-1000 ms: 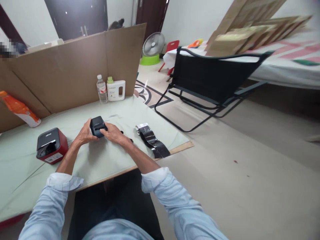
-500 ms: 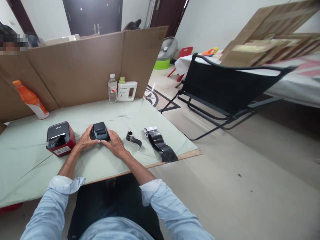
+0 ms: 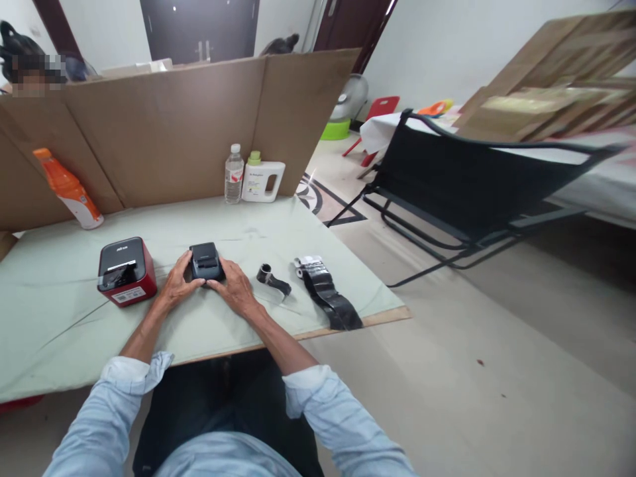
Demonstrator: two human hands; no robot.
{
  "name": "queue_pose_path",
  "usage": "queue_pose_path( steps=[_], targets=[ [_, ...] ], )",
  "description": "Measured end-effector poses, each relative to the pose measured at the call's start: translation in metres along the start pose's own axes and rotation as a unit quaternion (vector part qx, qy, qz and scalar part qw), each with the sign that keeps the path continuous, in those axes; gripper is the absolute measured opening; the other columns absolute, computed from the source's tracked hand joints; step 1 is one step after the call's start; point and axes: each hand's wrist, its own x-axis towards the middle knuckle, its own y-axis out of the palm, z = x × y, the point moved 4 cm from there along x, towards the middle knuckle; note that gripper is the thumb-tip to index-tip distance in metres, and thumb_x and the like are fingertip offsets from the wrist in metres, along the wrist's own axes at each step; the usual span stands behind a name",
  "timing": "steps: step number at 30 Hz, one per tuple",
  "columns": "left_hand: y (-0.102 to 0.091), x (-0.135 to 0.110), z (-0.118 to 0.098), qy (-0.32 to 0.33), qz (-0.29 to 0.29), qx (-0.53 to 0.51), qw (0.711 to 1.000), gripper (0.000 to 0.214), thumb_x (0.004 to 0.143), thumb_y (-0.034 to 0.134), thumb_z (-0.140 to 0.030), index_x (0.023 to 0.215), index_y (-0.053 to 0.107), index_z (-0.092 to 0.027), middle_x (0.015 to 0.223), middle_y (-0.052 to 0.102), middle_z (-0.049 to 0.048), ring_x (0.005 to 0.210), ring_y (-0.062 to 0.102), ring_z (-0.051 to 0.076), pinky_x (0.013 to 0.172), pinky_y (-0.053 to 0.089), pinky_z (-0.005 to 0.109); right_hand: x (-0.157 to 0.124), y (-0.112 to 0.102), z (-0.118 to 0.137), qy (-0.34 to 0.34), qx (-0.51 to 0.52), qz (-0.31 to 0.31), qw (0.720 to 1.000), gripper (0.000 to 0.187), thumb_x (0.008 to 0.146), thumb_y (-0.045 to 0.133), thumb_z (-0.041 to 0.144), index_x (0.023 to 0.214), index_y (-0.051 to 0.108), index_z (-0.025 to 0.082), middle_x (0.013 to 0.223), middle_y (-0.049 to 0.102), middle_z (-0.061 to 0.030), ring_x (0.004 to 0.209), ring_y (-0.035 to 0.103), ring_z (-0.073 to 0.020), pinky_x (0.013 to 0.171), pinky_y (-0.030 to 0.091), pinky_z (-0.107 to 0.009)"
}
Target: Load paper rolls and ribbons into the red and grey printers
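Note:
A small black printer-like box rests on the pale green table. My left hand grips its left side and my right hand grips its right side, fingers closed against it. Right of my right hand lies a small black roll core. Further right a black ribbon strip with a white end runs toward the table's front edge. A red and black box-shaped device stands left of my left hand.
A cardboard screen walls the table's far side; a water bottle, a white jug and an orange bottle stand against it. A black folding chair stands right of the table. Another person sits behind the screen, far left.
The view has swung left and steadied, so everything sits further right in frame. Both hands have kept hold of the small black box; the roll core has come into sight beside my right hand.

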Motion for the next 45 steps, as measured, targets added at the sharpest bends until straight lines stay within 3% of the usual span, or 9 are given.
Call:
queue_pose_path(
  steps=[17,20,23,26,28,34,37,41,45],
  targets=[
    [-0.005,-0.005,-0.014,0.002,-0.054,0.035,0.998,0.076,0.078,0.082,-0.049,0.144,0.063,-0.017,0.156,0.058,0.019,0.142,0.058,0.037,0.119,0.05,0.054,0.006,0.002,0.0,0.015,0.021,0.001,1.0,0.072,0.092,0.075,0.039,0.157,0.049,0.023,0.143,0.065,-0.0168,0.134,0.061,-0.0332,0.116,0.05,-0.052],
    [-0.009,0.003,-0.01,-0.027,-0.076,-0.013,0.997,0.064,0.082,0.075,-0.052,0.136,0.068,-0.018,0.148,0.064,0.0164,0.126,0.068,0.032,0.104,0.059,0.047,0.009,0.0,0.004,0.018,0.007,0.008,1.0,0.072,0.092,0.075,0.038,0.158,0.049,0.024,0.143,0.065,-0.0163,0.134,0.061,-0.0322,0.116,0.05,-0.05],
    [-0.014,0.019,-0.001,-0.078,-0.103,-0.05,0.99,0.047,0.085,0.069,-0.049,0.12,0.073,-0.018,0.117,0.076,0.0116,0.1,0.073,0.026,0.084,0.061,0.037,0.012,-0.002,0.007,0.029,-0.004,0.011,1.0,0.071,0.092,0.077,0.038,0.156,0.05,0.022,0.143,0.065,-0.017,0.134,0.061,-0.032,0.116,0.05,-0.048],
    [-0.017,0.039,0.005,-0.136,-0.104,-0.084,0.982,0.036,0.081,0.071,-0.042,0.107,0.072,-0.017,0.086,0.072,0.0042,0.074,0.066,0.019,0.063,0.054,0.027,0.014,-0.004,0.009,0.033,-0.004,0.014,0.999,0.07,0.092,0.077,0.038,0.154,0.052,0.02,0.143,0.064,-0.0175,0.134,0.061,-0.0317,0.117,0.049,-0.047],
    [-0.019,0.048,0.007,-0.164,-0.099,-0.117,0.974,0.036,0.078,0.073,-0.038,0.106,0.07,-0.016,0.082,0.07,0.0021,0.067,0.062,0.016,0.054,0.047,0.023,0.014,-0.004,0.009,0.031,0.001,0.015,0.999,0.069,0.092,0.077,0.038,0.154,0.052,0.022,0.143,0.064,-0.0166,0.133,0.061,-0.031,0.116,0.049,-0.047],
    [-0.018,0.05,0.003,-0.203,-0.043,-0.225,0.952,0.055,0.075,0.077,-0.026,0.128,0.067,-0.014,0.098,0.074,0.0069,0.062,0.06,0.012,0.048,0.042,0.02,0.01,0.0,0.005,0.024,0.022,0.001,0.999,0.069,0.092,0.077,0.036,0.154,0.052,0.022,0.142,0.064,-0.0166,0.132,0.061,-0.0317,0.115,0.05,-0.049],
    [-0.016,0.046,0.003,-0.209,-0.037,-0.266,0.94,0.06,0.073,0.076,-0.02,0.133,0.067,-0.015,0.119,0.075,0.0121,0.06,0.058,0.008,0.045,0.04,0.019,0.009,0.003,0.001,0.02,0.024,-0.003,1.0,0.069,0.091,0.077,0.036,0.154,0.053,0.021,0.14,0.065,-0.0173,0.131,0.061,-0.033,0.116,0.05,-0.051],
    [-0.014,0.043,0.004,-0.213,-0.039,-0.289,0.933,0.065,0.072,0.075,-0.014,0.136,0.067,-0.018,0.151,0.063,0.0159,0.059,0.056,0.005,0.042,0.039,0.017,0.008,0.005,-0.001,0.011,0.025,-0.007,1.0,0.069,0.092,0.076,0.037,0.155,0.053,0.019,0.142,0.065,-0.018,0.132,0.061,-0.0331,0.116,0.05,-0.051],
    [-0.013,0.043,0.004,-0.223,-0.039,-0.288,0.93,0.069,0.071,0.076,-0.01,0.139,0.068,-0.02,0.158,0.058,0.0173,0.059,0.056,0.004,0.041,0.039,0.016,0.007,0.007,-0.003,0.009,0.026,-0.009,1.0,0.071,0.092,0.076,0.038,0.157,0.051,0.022,0.145,0.064,-0.0168,0.134,0.061,-0.0335,0.117,0.05,-0.053]
  ],
)
